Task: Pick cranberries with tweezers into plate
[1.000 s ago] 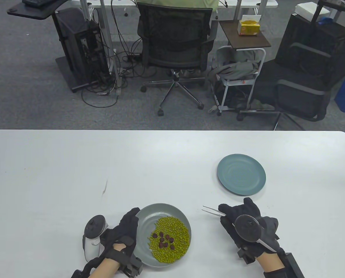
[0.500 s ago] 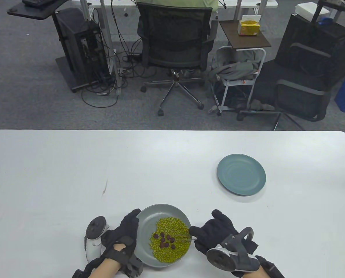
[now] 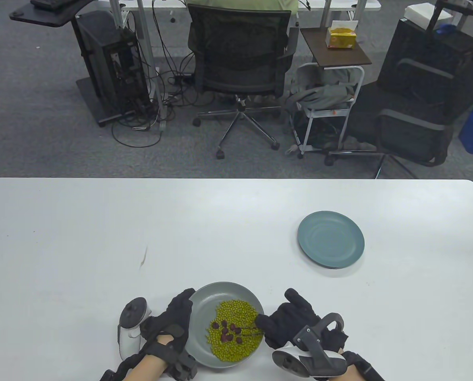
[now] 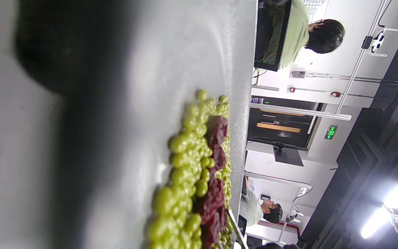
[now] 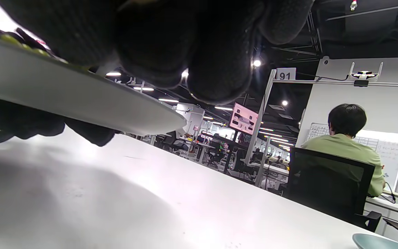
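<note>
we see our right hand (image 3: 296,321) at the near edge of the white bench (image 3: 101,222), its grip pinching a pair of tweezers (image 3: 248,331) between fingers bunched close together. the tweezers reach left from that hand over the rim of the grey bowl (image 3: 220,291), and their tips sit in among the cranberries (image 3: 228,331), the dark red pieces clustered on top of the green beans (image 3: 236,309) that fill the near right part of the bowl. whether the tips have closed on a cranberry we cannot tell; they are too thin to read from the table view. in the right wrist view the right hand's fingers (image 5: 171,45) are a dark bunched mass at the top edge, just above the bowl's rim (image 5: 81,103).

our left hand (image 3: 172,321) holds the bowl at its left rim, fingers curved along the edge and touching it. its tracker (image 3: 131,327) juts out to the left of the hand. the left wrist view, turned on its side, shows the bowl's inner wall (image 4: 171,52) close up, with the beans (image 4: 185,169) and the cranberries (image 4: 214,180) heaped on it.

the blue-green plate (image 3: 331,239) lies farther back and to the right on the bench, well apart from the bowl and both hands.
</note>
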Demonstrator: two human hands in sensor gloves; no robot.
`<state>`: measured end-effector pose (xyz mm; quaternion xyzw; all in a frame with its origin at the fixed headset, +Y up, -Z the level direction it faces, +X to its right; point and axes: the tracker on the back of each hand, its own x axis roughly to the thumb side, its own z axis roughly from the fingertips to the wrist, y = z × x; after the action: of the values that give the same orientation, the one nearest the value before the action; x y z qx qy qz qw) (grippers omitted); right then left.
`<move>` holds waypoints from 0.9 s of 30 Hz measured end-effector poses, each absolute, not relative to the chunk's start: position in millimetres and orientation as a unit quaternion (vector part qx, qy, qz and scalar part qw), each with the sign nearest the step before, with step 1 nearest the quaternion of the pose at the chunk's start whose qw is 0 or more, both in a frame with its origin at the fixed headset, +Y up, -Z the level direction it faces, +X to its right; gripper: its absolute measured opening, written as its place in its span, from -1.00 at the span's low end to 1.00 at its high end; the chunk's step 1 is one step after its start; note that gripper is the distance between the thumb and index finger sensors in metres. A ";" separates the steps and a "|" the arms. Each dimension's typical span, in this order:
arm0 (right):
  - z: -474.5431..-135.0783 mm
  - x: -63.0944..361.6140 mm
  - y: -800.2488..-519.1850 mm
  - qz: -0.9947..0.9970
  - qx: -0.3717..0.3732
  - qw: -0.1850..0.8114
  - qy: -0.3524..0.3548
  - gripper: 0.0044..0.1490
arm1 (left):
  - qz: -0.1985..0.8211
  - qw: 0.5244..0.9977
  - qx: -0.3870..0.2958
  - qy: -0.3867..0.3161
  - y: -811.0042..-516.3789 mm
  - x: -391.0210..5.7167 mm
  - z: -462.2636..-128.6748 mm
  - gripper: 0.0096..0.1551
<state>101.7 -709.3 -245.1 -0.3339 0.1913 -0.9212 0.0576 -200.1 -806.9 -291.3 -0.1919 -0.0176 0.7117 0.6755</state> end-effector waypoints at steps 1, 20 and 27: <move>-245.7 101.4 -709.5 -0.921 -0.334 0.056 0.192 -0.35 | 0.712 0.675 -0.193 -0.018 -806.4 -199.9 -291.2 -0.35; -250.3 104.9 -710.6 -0.928 -0.310 0.007 0.204 -0.42 | 0.709 0.678 -0.193 -0.022 -805.3 -199.3 -291.8 -0.35; -268.6 134.9 -702.3 -0.944 -0.233 -0.049 0.227 -0.42 | 0.710 0.680 -0.184 -0.019 -803.8 -203.1 -293.6 -0.34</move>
<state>134.9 -702.3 -268.6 -0.2334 0.2274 -0.9442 -0.0488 -203.1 -803.8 -293.6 -0.1844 -0.0191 0.7096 0.6798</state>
